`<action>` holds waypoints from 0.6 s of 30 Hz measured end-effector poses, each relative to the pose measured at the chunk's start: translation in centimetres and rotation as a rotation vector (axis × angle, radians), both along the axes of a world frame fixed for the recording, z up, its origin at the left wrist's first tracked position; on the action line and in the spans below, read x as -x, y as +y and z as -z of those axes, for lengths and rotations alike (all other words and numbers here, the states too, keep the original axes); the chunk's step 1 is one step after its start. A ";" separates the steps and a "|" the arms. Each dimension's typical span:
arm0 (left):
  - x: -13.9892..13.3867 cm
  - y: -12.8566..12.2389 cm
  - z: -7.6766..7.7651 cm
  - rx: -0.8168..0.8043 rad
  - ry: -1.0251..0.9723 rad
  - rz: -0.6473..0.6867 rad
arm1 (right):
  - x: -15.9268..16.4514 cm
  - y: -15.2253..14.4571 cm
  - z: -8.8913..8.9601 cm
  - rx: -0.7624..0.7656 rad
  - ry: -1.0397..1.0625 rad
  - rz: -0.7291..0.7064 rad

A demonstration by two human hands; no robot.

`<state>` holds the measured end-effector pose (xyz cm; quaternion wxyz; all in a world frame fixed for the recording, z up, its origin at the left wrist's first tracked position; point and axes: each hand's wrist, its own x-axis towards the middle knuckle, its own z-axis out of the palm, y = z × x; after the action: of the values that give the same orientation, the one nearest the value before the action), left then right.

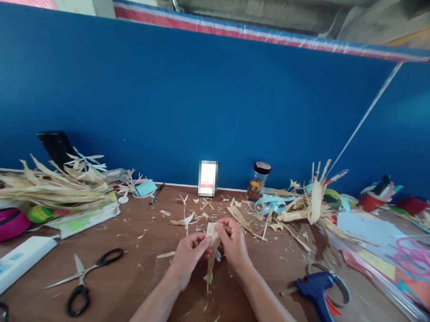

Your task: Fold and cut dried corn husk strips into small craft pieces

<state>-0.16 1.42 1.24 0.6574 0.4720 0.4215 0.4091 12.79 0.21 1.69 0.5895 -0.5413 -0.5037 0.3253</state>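
Note:
A pale strip of dried corn husk (214, 231) is pinched between both my hands above the middle of the table, its narrow tail hanging down toward me. My left hand (190, 256) grips its left edge with thumb and fingers. On the other side my right hand (233, 241) holds the upper right part, thumb pressed over it. Small husk scraps lie on the wood around and beyond my hands. Open-bladed scissors (82, 273) with black handles rest to the left, and a blue glue gun (316, 285) lies to the right.
A white power strip (16, 261) and a heap of husks (57, 187) occupy the left. Behind stand a blurred white rectangle (207, 178) and a black-lidded jar (257, 182). Light-blue ribbon (275, 204), more husks and pink scissors (415, 255) are at right. A blue partition (217, 99) closes the back.

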 end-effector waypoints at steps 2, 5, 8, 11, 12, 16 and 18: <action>0.0 -0.1 0.0 -0.013 0.022 0.001 | 0.1 0.1 0.4 0.019 0.075 -0.040; -0.1 -0.2 0.0 -0.018 0.021 -0.041 | 0.3 0.2 0.8 0.025 0.074 -0.066; 0.0 -0.2 0.0 -0.030 0.014 -0.120 | -0.1 0.5 0.9 0.030 -0.085 -0.005; 0.4 0.1 -0.1 -0.071 0.020 -0.255 | -1.3 0.7 0.9 0.049 -0.304 0.105; 0.5 0.3 -0.2 -0.085 0.025 -0.299 | -1.7 0.7 0.8 0.055 -0.355 0.114; 0.9 0.6 -0.1 -0.107 0.059 -0.370 | -2.7 0.1 0.5 0.069 -0.528 0.048; 0.9 0.7 -0.1 -0.096 0.053 -0.376 | -2.4 -0.4 0.3 0.075 -0.594 0.023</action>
<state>-1.11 2.10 1.30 0.5347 0.4264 0.4995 0.5318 15.16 -0.23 1.35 0.3994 -0.6397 -0.6358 0.1644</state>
